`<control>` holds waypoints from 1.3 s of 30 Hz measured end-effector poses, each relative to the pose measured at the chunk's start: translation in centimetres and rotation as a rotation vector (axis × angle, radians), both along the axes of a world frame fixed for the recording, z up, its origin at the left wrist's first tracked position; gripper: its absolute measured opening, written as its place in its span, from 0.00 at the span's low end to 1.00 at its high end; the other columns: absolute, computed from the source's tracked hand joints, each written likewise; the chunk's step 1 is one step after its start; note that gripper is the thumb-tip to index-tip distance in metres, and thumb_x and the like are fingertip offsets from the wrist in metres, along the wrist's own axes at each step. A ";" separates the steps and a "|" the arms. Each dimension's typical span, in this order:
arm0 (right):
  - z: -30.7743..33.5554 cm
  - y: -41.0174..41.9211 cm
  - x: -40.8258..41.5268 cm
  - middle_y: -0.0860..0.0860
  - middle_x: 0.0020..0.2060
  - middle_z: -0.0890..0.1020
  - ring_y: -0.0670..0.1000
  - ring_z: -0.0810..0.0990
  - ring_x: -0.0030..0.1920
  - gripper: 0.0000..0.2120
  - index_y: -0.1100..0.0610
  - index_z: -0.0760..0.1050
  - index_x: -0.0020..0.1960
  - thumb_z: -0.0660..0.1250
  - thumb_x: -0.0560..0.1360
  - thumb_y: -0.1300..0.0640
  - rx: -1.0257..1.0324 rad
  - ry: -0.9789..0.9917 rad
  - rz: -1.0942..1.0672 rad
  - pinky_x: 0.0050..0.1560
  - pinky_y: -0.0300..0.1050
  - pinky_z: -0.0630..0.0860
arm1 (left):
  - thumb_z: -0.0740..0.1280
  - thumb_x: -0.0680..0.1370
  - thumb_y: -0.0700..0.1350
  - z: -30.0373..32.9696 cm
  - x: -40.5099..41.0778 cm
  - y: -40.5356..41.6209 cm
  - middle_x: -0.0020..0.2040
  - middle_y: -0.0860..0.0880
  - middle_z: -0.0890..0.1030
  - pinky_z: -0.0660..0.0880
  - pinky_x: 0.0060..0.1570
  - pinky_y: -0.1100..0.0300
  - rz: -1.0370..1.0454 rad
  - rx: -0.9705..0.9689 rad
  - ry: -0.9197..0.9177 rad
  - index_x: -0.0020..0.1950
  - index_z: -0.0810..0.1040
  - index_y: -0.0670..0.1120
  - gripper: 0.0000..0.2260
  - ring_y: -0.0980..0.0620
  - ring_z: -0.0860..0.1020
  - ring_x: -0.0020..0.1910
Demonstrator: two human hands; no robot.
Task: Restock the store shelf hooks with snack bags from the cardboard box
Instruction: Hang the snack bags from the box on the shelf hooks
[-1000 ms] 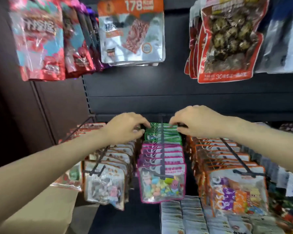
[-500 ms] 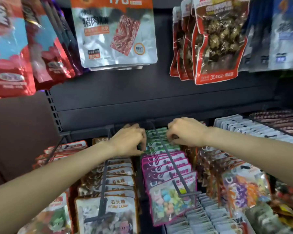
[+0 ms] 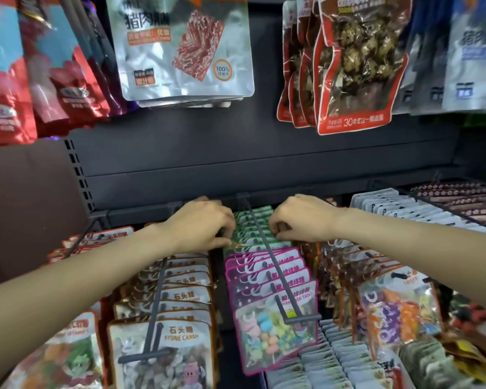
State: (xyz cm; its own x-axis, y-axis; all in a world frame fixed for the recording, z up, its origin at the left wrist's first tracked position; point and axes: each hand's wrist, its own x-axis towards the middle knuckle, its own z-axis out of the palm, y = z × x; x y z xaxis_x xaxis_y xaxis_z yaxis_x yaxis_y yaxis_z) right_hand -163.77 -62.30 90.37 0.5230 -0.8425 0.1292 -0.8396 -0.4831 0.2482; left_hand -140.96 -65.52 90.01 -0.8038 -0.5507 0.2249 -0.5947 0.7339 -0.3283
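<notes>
Both hands reach to the back of the middle grey hook. Several green-topped candy bags hang there, behind several pink-edged bags with pastel candies. My left hand pinches the left edge of the green bags. On the right edge, my right hand has its fingertips curled on the same bags. The cardboard box is out of view.
A hook of brown stone candy bags hangs left, orange-edged bags right. Above hang red bags, a silver jerky bag, mushroom bags and blue-white bags. White packets lie below; a dark back panel stands behind.
The view has shifted left and closer to the shelf. Both hands stay on the green bags at the hook's back, barely moving.
</notes>
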 end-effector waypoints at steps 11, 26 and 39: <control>0.8 -0.9 -1.0 0.49 0.55 0.80 0.53 0.78 0.56 0.11 0.52 0.79 0.58 0.61 0.79 0.52 -0.036 -0.153 -0.026 0.51 0.45 0.73 | 0.58 0.82 0.51 1.0 -0.4 0.1 0.68 0.50 0.74 0.69 0.64 0.57 0.218 0.264 0.338 0.69 0.73 0.49 0.17 0.50 0.72 0.66; -1.8 -3.2 0.0 0.48 0.76 0.33 0.45 0.32 0.75 0.36 0.53 0.31 0.77 0.38 0.78 0.34 0.464 0.086 -0.172 0.75 0.55 0.32 | 0.41 0.82 0.61 -2.2 -3.8 -0.2 0.77 0.45 0.33 0.34 0.74 0.49 0.446 0.545 -0.126 0.78 0.34 0.48 0.30 0.48 0.34 0.76; 4.6 6.1 -2.5 0.46 0.72 0.69 0.49 0.67 0.72 0.21 0.48 0.63 0.75 0.54 0.82 0.47 0.099 -0.028 -0.091 0.71 0.51 0.65 | 0.58 0.81 0.51 1.8 -1.2 3.8 0.70 0.57 0.72 0.69 0.60 0.60 0.227 0.269 0.130 0.71 0.70 0.56 0.18 0.55 0.73 0.65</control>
